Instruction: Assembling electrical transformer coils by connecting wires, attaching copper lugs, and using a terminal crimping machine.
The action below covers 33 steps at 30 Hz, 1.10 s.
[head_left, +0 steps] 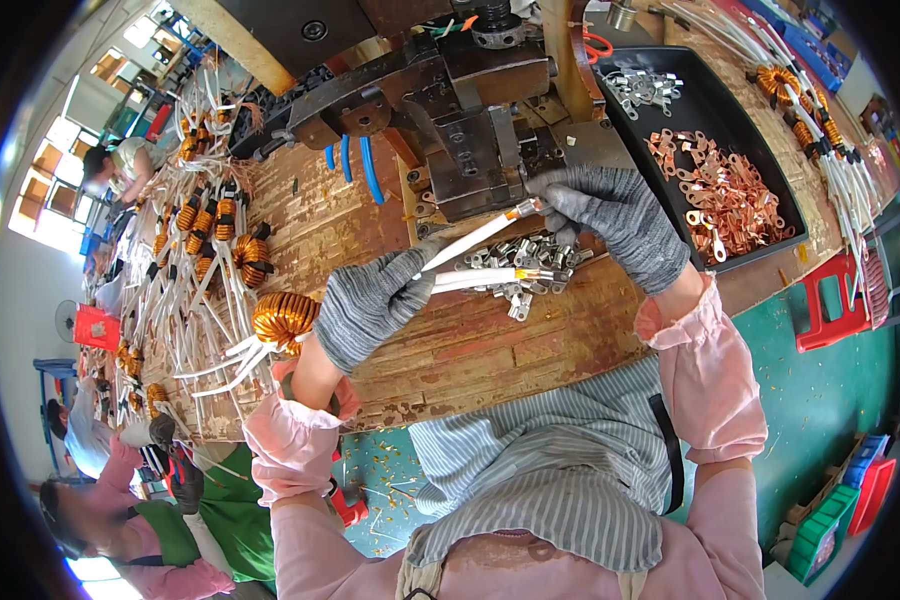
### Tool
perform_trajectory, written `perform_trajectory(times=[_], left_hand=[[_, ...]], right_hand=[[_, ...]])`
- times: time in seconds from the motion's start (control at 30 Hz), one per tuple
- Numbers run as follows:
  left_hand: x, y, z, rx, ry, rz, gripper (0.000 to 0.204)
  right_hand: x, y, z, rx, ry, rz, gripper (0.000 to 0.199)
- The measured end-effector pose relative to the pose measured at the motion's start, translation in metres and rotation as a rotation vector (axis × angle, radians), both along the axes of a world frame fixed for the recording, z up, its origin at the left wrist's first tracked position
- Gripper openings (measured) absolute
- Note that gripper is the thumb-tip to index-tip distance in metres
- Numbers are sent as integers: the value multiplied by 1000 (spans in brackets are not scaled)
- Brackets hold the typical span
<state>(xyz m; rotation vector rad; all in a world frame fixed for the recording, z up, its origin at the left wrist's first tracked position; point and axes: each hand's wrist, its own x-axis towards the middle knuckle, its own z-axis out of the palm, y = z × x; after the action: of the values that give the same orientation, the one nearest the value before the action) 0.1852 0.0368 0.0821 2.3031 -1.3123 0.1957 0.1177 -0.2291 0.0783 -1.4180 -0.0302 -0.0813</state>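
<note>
Looking down from the head camera: left hand (370, 300) in a grey knit glove, closed around a bundle of white sleeved leads (475, 262) that trail back to a copper-wound toroid coil (284, 320) resting on the worn wooden bench (490, 350). Right hand (615, 220), gloved the same, pinching the metal-tipped end of one lead (523, 209) right at the mouth of the dark steel press (470, 120). A second lead tip (530, 274) lying lower, over a small heap of silvery terminal lugs (520, 265) on the bench.

Judging the handling: leads light and springy, stiff enough in their sleeving to hold a line yet ready to flick aside; best gripped close behind the bare tip for aim, with the other hand steadying the bundle further back. Coil probably the heavy part, its winding delicate, so better left lying than dangling from the wires. Lugs small, smooth, easy to drop through gloved fingers.

Further round the same view: black tray (760, 130) to the right holding copper ring lugs (720, 195) and a few silvery ones at its far end. More coils with white leads (205, 240) spread over the bench to the left, and another row (810, 120) along the far right. Red plastic stool (835, 300) on the green floor. Other people at work at the lower left edge.
</note>
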Motion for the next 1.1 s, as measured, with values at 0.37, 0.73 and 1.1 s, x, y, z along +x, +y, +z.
perform_trajectory(times=[0.37,0.73,1.1], left_hand=[[9,-10,18,182,-27,125,16],[23,-27,41,597,-413,120,15],[46,-24,62,548,-188,21,18]], right_hand=[[17,1,-5,-54,-252,-49,18],[28,-10,-6,16,-192,2,13],[39,-15,2,16,-74,101,13]])
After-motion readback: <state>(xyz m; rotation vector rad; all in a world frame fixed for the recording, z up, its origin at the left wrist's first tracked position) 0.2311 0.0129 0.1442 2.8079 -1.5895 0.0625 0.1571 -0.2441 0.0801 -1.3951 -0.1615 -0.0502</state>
